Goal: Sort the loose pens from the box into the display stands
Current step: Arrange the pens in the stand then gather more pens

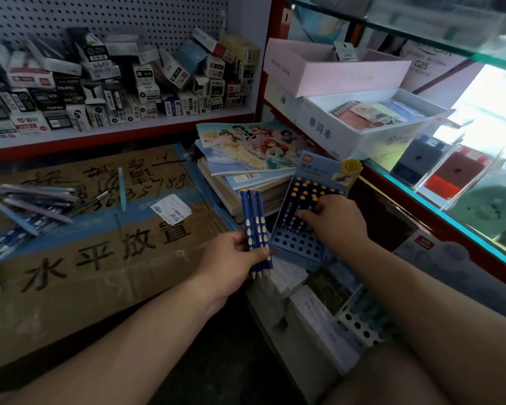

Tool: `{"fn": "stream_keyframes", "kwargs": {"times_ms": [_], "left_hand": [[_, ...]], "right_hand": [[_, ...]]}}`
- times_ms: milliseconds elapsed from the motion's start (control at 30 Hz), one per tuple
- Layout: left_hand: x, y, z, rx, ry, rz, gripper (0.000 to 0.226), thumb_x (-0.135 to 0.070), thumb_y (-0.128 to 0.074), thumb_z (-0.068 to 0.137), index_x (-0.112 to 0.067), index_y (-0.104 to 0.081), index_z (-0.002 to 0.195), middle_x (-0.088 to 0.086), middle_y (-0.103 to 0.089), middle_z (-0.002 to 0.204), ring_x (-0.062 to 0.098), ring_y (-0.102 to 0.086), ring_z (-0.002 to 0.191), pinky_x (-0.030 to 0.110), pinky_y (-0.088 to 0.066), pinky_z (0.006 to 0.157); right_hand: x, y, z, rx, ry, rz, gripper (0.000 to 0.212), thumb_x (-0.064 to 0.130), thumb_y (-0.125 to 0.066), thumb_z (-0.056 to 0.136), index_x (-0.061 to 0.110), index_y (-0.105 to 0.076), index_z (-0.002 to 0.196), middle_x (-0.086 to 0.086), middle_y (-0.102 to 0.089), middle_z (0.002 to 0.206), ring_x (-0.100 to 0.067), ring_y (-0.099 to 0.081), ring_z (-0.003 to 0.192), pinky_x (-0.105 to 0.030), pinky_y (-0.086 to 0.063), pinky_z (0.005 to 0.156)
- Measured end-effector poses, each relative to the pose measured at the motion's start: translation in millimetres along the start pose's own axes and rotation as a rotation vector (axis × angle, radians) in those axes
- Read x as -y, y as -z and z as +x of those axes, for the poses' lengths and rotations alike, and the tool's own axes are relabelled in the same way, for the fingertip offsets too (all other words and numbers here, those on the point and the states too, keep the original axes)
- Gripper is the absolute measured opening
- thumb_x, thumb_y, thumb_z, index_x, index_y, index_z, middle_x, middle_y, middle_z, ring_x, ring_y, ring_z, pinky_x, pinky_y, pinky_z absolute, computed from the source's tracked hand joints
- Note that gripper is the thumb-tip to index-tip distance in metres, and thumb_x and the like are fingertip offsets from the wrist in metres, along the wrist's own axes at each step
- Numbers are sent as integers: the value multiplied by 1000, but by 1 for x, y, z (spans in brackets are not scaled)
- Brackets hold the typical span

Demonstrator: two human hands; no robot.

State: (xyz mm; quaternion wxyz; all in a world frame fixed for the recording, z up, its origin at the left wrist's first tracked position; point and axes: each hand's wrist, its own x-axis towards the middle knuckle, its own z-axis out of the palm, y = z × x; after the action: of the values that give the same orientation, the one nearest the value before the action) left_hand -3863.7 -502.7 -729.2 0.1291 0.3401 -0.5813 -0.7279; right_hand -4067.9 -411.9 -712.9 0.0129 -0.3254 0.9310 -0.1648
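The pens (256, 226) in my left grip (230, 260) look smooth and glossy, blue-lacquered, with bare wood at the sharpened tips. The display stand (295, 247) is matt blue card or plastic. The box (85, 302) is dull brown cardboard with shiny blue tape (135, 210).

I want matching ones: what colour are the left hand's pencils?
Dark blue pencils with white dots; head view.

Bare forearms (146, 340), bare hands (230, 260)

水平放置 on cardboard box (70, 311), 单词本 on white box (343, 143)
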Motion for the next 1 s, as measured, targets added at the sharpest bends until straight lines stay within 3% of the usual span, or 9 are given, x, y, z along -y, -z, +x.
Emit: {"fn": "stream_keyframes", "kwargs": {"times_ms": [233, 333, 467, 533, 667, 767, 867, 1000], "left_hand": [[-1, -1, 0, -3, -10, -6, 20, -5, -74, 88, -20, -71, 102, 6, -79, 100, 22, -74, 98, 48, -57, 97], [-2, -1, -2, 7, -11, -3, 22, -5, -74, 89, -17, -71, 107, 6, -78, 102, 21, -74, 97, 40, -60, 90], [-4, 2, -4, 102, -2, 60, 24, -4, -73, 89, -13, -71, 111, 5, -78, 102, 14, -75, 89, 18, -56, 64], [-5, 2, -5, 146, -1, 96, 22, -3, -73, 89, -17, -72, 105, 3, -78, 99, 14, -75, 87, 16, -54, 63], [-8, 3, -5, 197, -18, 126, 23, 0, -72, 89, -21, -71, 99, 2, -78, 98, 16, -75, 91, 22, -56, 71], [-8, 3, -5, 206, -39, 171, 24, -1, -74, 88, -20, -71, 102, 5, -78, 103, 19, -74, 96, 27, -59, 80], [-9, 4, -5, 224, -60, 190, 26, 0, -73, 88, -16, -71, 108, 5, -78, 103, 16, -75, 94, 22, -58, 76], [-12, 7, -1, 146, -90, 125, 20, 3, -72, 88, -12, -73, 101, 9, -77, 98, 11, -75, 81, 15, -55, 67]], "right_hand": [[2, 0, 3, 86, -10, -76, 49, 61, -68, 86, 14, -66, 75, -1, -64, 73, -16, -61, 67, -32, -52, 57], [12, 19, -6, 160, -25, -112, 55, 67, -66, 85, 14, -68, 71, -2, -65, 72, -16, -63, 69, -31, -53, 57], [34, 40, -36, 313, -47, 575, 30, 47, -65, 95, 19, -75, 89, 1, -76, 80, -7, -66, 62, -26, -55, 57], [41, 44, -47, 377, 52, 671, 18, 37, -67, 96, 21, -75, 99, 2, -77, 85, -12, -67, 66, -30, -57, 62], [47, 44, -51, 327, 110, 657, 10, 26, -68, 97, 18, -73, 97, -2, -74, 77, -13, -70, 66, -24, -56, 58], [44, 44, -52, 355, 102, 677, 12, 26, -68, 97, 15, -73, 98, -9, -75, 81, -27, -73, 76, -33, -62, 64], [41, 46, -51, 351, 96, 713, 13, 22, -67, 97, 9, -72, 95, -11, -75, 79, -23, -73, 72, -34, -62, 67], [25, 55, -40, 32, 16, 734, 7, 21, -68, 97, 15, -68, 96, -5, -74, 80, -14, -74, 70, -24, -60, 65]]}}
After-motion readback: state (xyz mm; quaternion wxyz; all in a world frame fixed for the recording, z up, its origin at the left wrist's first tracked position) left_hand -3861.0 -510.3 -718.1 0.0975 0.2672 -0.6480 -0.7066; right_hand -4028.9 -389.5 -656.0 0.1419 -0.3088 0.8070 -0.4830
